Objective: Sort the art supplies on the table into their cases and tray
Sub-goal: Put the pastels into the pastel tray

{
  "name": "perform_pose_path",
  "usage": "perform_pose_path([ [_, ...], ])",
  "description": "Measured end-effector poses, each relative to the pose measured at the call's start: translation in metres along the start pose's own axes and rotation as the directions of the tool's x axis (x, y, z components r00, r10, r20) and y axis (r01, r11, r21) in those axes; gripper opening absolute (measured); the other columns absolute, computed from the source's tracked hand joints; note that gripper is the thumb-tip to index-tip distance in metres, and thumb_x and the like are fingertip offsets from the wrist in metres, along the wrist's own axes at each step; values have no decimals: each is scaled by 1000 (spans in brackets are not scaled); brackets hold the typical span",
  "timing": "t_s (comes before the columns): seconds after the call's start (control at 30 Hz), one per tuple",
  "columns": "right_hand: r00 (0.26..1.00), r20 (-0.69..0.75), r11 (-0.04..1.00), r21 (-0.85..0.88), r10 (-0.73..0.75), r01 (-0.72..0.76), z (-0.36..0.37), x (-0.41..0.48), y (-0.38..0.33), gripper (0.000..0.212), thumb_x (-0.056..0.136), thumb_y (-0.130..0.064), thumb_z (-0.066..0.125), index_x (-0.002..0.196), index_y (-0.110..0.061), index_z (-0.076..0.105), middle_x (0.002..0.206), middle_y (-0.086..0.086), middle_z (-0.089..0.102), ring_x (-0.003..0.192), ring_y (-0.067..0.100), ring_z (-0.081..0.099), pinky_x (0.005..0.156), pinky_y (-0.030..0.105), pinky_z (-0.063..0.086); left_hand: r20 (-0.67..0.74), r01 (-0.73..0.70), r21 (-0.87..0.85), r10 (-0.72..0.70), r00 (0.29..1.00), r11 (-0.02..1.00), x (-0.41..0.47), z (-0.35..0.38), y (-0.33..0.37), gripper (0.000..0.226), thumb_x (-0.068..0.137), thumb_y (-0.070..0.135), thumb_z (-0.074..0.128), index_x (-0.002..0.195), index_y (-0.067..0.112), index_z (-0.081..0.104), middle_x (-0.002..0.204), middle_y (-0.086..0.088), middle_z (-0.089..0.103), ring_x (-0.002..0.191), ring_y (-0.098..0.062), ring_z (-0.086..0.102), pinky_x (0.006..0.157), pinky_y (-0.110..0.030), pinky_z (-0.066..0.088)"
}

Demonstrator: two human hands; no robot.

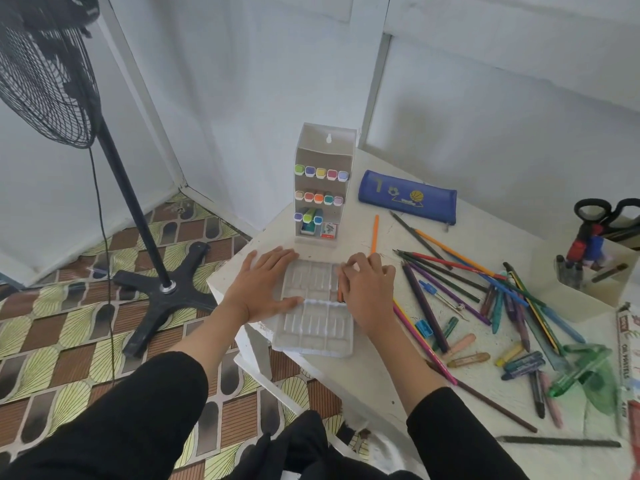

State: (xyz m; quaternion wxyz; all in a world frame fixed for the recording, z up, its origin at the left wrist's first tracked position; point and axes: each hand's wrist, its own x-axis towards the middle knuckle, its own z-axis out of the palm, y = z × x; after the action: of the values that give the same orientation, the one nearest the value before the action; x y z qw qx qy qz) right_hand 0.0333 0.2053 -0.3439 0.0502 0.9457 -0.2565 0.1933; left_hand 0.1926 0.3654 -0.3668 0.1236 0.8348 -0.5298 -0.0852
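A clear moulded plastic tray (313, 327) with several slots lies at the table's near left corner. My left hand (264, 285) rests flat on its left edge, fingers straight. My right hand (366, 291) is at the tray's right side, fingers curled down over an orange pastel stick (339, 295) lying in the rightmost slot. Loose coloured pencils (460, 271), pens and oil pastels (467, 358) lie scattered to the right. A blue zip pencil case (407, 195) lies behind them.
A white upright marker case (320, 188) with rows of coloured caps stands just behind the tray. A desk caddy (588, 271) with scissors (604, 209) sits at the right. An oil pastel box (628, 355) lies at the right edge. A fan stand (138, 216) is on the floor to the left.
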Motion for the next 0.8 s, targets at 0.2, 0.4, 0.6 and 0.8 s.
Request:
perform_pose_path([
  [0.2, 996, 68, 991, -119, -61, 68, -9, -10, 1, 14, 82, -29, 62, 86, -20, 72, 95, -3, 64, 83, 21, 56, 65, 36, 38, -9, -6, 8, 6, 1000, 1000, -1, 0, 0, 95, 73, 79, 30, 151, 28, 12, 158, 9, 16, 146, -9, 4, 117, -43, -8],
  [0.4, 983, 172, 997, -38, -63, 71, -13, -12, 5, 25, 89, -32, 51, 101, -20, 69, 118, -5, 61, 94, 21, 57, 70, 37, 39, -3, -1, 11, 1, 1000, 1000, -1, -1, 1, 96, 72, 80, 28, 151, 28, 12, 158, 9, 16, 146, -11, 5, 117, -42, -8],
  [0.6, 972, 134, 943, 248, 193, -222, -36, -40, 44, 26, 92, -25, 56, 117, -20, 64, 123, -3, 59, 110, 24, 52, 86, 44, 38, -6, -2, -4, 2, 1000, 1000, 0, 0, 1, 102, 68, 88, 21, 151, 29, 11, 158, 9, 16, 146, -11, 5, 116, -40, -10],
  [0.8, 909, 125, 842, 345, 397, -415, -53, -86, 119, 15, 84, -4, 64, 87, -17, 71, 98, -1, 65, 93, 21, 52, 77, 40, 45, -8, 3, 0, -3, 1000, 1000, 0, 0, 0, 96, 69, 85, 26, 150, 35, 11, 157, 13, 15, 146, -7, 3, 118, -42, -6],
])
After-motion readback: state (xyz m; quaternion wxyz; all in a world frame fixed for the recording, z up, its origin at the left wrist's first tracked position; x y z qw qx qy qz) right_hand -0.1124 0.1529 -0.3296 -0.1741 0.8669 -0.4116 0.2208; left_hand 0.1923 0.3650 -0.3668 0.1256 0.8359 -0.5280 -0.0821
